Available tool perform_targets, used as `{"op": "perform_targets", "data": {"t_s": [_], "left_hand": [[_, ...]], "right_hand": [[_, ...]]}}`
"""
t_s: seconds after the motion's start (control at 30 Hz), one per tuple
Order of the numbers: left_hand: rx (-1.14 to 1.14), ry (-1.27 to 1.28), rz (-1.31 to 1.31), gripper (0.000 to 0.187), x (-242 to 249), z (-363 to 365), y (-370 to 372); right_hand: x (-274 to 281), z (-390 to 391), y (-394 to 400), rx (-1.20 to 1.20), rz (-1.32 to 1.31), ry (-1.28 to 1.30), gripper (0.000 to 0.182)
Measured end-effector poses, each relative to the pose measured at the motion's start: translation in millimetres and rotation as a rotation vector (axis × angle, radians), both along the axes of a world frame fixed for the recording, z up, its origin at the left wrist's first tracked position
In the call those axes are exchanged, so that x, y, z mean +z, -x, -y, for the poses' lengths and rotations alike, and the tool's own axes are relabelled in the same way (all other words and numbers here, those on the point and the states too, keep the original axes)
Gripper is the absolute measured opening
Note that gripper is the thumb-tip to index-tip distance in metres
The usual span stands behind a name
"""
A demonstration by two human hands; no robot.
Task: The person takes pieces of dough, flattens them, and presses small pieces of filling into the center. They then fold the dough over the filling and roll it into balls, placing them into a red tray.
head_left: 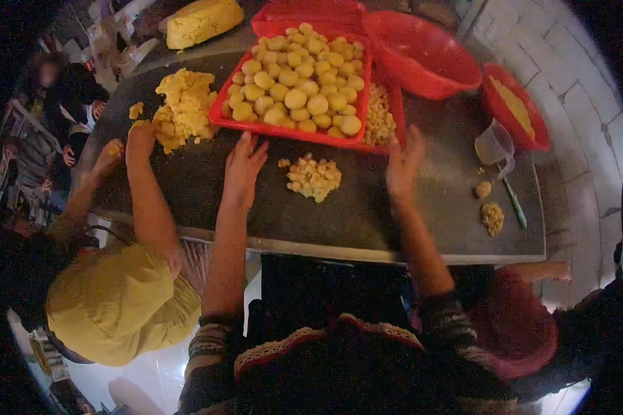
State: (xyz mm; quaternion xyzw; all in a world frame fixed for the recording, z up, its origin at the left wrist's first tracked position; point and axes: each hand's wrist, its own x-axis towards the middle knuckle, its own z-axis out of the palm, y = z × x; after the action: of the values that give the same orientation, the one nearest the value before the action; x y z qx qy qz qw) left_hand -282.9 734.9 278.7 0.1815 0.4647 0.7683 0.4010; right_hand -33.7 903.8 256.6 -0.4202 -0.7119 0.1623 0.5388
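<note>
A red tray [288, 133] heaped with round yellow dough balls [298, 83] stands tilted across a second red tray [398, 104], which holds small pale chunks [378, 117]. My left hand [242, 169] reaches up to the front rim of the upper tray, fingers stretched out and fingertips right at the edge. Beside the lower tray's front right corner, my right hand [405, 166] has its fingers extended and apart. On the dark tabletop between my hands lies a small pile of pale yellow chunks [314, 177].
Crumbly yellow dough [185, 111] lies left of the trays, near another person's hands [140, 135]. A large dough block [204, 22] sits behind. Right are a red basin [426, 52], a red bowl [512, 107], a clear measuring jug [493, 143] and a green-handled utensil [516, 204]. People sit close on both sides.
</note>
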Motion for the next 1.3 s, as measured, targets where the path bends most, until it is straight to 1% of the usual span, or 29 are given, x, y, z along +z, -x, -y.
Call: {"op": "perform_targets", "data": {"t_s": [0.03,0.1,0.13,0.17,0.2,0.23,0.27,0.3,0.43,0.5,0.53,0.6,0.63,0.7,0.73,0.8,0.83,0.9,0.93,0.97,1.0,1.03,1.1,1.17,1.2,1.27,1.3], "left_hand": [[0.009,-0.016,-0.010,0.059,-1.4,5.3,-0.7],[0.137,0.053,-0.221,0.055,-5.7,18.6,-2.7],[0.147,0.047,-0.229,0.055,-5.4,20.8,-2.7],[0.182,0.024,-0.287,0.051,-6.0,23.5,-4.0],[0.218,0.007,-0.344,0.046,-7.7,29.0,-6.1],[0.232,0.013,-0.348,0.046,-10.1,32.9,-7.8],[0.270,0.008,-0.332,0.041,-11.0,34.2,-7.9],[0.309,-0.001,-0.315,0.036,-11.4,35.2,-7.1],[0.409,0.002,-0.333,0.031,-11.0,36.2,-5.0],[0.397,-0.025,-0.338,0.029,-10.4,35.2,-6.3],[0.406,-0.028,-0.337,0.029,-10.9,34.4,-6.2],[0.383,0.000,-0.395,0.027,-8.7,32.9,-3.4],[0.389,-0.001,-0.396,0.027,-9.3,35.0,-3.0],[0.419,-0.001,-0.408,0.028,-5.6,39.6,-4.4],[0.428,-0.005,-0.405,0.028,-4.1,41.3,-4.3],[0.468,0.025,-0.331,0.029,-4.8,43.3,-3.4],[0.475,0.023,-0.328,0.029,-4.4,42.8,-1.8],[0.659,-0.021,-0.429,0.030,-3.8,40.9,1.1],[0.668,-0.023,-0.428,0.030,-3.9,40.4,1.5],[0.693,-0.035,-0.369,0.030,-4.4,40.5,1.1],[0.716,-0.048,-0.312,0.030,-4.9,41.2,1.2],[0.722,-0.048,-0.314,0.030,-6.6,41.9,1.6],[0.722,-0.043,-0.312,0.030,-11.0,42.5,3.8],[0.725,-0.038,-0.307,0.030,-10.6,41.9,4.2],[0.721,-0.033,-0.299,0.030,-10.0,42.2,4.8],[0.717,-0.064,-0.314,0.029,-15.5,41.2,5.1],[0.711,-0.099,-0.321,0.029,-15.6,40.6,6.4]], "right_hand": [[18.2,36.0,1.3,0.084,-0.169,0.115,0.044],[26.5,77.7,2.9,0.430,-0.153,0.426,0.049],[21.6,84.9,10.6,0.458,0.036,0.253,0.054],[14.8,90.2,19.4,0.479,0.224,0.083,0.059],[8.9,93.3,29.0,0.492,0.217,0.086,0.059],[5.5,92.4,39.9,0.542,0.293,0.143,0.063],[9.6,91.2,52.4,0.590,0.372,0.195,0.068],[17.4,90.8,62.5,0.651,0.437,0.191,0.074],[8.9,83.3,95.6,0.681,0.463,0.176,0.072],[6.2,82.3,109.1,0.819,0.413,0.118,0.063],[4.3,82.7,115.6,0.827,0.416,0.112,0.063],[11.2,86.7,129.2,1.010,0.398,0.053,0.054],[14.1,87.5,131.9,1.016,0.398,0.050,0.054],[30.4,90.2,135.3,0.960,0.547,-0.149,0.040],[39.7,95.0,136.2,0.965,0.552,-0.156,0.040],[63.9,109.2,137.3,0.818,0.564,-0.153,0.026],[75.7,112.6,144.2,0.824,0.568,-0.158,0.026],[99.4,116.9,167.8,0.992,0.454,0.145,0.026],[113.9,117.9,184.3,0.962,0.483,0.098,0.026],[125.0,116.1,205.7,0.932,0.508,0.051,0.026],[126.8,109.2,231.6,0.936,0.439,-0.075,0.031],[125.6,100.0,260.6,0.936,0.367,-0.198,0.036],[116.8,80.8,327.5,0.855,0.355,-0.444,0.052],[112.4,69.6,384.7,0.796,0.509,-0.457,0.067],[103.0,64.1,403.0,0.800,0.501,-0.457,0.067],[94.5,58.8,426.6,0.668,0.622,-0.680,0.075],[95.1,57.1,433.7,0.671,0.616,-0.686,0.075]]}}
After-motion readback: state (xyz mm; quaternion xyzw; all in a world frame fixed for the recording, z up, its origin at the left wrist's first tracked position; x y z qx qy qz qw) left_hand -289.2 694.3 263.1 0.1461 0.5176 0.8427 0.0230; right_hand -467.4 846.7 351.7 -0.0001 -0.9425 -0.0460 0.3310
